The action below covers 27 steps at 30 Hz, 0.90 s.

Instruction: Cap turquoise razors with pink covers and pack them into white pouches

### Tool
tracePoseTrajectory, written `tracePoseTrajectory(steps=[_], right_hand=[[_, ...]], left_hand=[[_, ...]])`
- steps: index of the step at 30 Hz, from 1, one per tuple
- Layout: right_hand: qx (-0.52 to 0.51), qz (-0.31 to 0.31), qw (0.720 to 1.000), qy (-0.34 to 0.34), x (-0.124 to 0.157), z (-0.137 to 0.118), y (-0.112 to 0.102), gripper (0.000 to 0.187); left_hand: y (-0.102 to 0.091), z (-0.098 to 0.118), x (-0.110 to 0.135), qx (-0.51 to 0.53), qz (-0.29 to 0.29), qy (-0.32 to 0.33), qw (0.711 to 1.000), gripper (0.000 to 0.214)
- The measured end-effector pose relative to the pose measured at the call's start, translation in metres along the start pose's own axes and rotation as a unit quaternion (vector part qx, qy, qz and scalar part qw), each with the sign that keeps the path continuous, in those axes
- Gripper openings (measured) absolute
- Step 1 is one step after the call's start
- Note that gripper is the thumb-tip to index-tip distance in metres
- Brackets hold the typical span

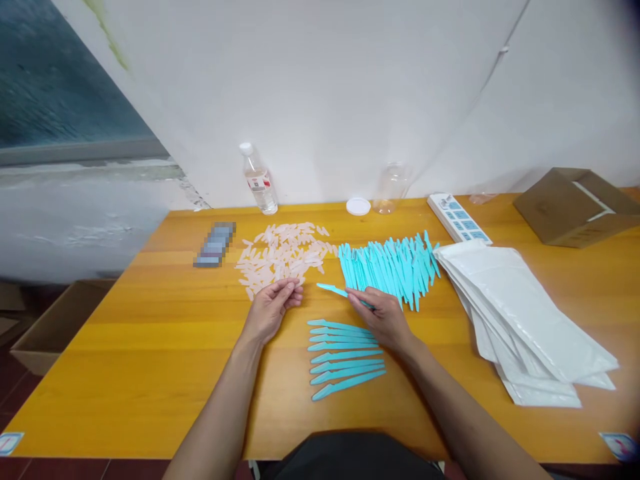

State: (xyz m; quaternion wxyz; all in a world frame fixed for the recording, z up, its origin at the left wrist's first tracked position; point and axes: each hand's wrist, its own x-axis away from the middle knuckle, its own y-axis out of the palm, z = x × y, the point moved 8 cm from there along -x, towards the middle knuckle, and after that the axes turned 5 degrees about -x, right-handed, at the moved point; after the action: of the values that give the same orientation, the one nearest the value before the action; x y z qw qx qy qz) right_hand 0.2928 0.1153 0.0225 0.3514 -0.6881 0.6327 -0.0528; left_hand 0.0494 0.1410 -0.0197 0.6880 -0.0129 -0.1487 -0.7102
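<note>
Plain white wall (310, 87) stands behind the yellow-brown wooden counter (145, 360) I am looking down on. I have the right hand (383, 317) closed around a slim turquoise plastic knife-shaped tool (331, 289), its wider end pointing left, above a row of similar turquoise tools (345, 353) laid roughly parallel. Just beyond that hand I see a heap of loose turquoise tools (383, 267). My left hand (273, 308) is at the near edge of a scattered pile of small pale pink, slender pieces (283, 250), its fingers curled toward the thumb; I cannot tell whether one is pinched there. To my right lie overlapping glossy white plastic pouches (530, 300). Near the wall I make out a clear, white-capped plastic bottle (261, 190), a round white lid (359, 207) beside a transparent jar (391, 190), and a brown cardboard box (565, 210).
</note>
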Motion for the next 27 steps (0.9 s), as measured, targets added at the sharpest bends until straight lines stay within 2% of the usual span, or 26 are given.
tracePoseTrajectory(steps=[4, 9, 16, 24, 27], right_hand=[[-0.031, -0.038, 0.999, 0.000, 0.000, -0.002, 0.005, 0.030], [-0.054, -0.053, 0.997, 0.009, -0.001, -0.001, 0.006, 0.029], [-0.057, -0.055, 0.997, -0.007, 0.001, -0.003, 0.004, 0.028], [-0.060, -0.081, 0.995, 0.006, 0.001, -0.006, 0.005, 0.030], [-0.065, -0.075, 0.995, 0.009, 0.002, -0.006, 0.003, 0.030]], left_hand=[[0.010, 0.008, 0.002, -0.115, -0.045, 0.038, 0.992, 0.039], [0.019, 0.011, 0.008, -0.204, -0.080, 0.039, 0.975, 0.044], [0.015, 0.016, 0.010, -0.210, -0.068, 0.051, 0.974, 0.043], [0.032, 0.015, 0.016, -0.236, -0.108, 0.036, 0.965, 0.046], [0.025, 0.018, 0.017, -0.213, -0.096, 0.032, 0.972, 0.045]])
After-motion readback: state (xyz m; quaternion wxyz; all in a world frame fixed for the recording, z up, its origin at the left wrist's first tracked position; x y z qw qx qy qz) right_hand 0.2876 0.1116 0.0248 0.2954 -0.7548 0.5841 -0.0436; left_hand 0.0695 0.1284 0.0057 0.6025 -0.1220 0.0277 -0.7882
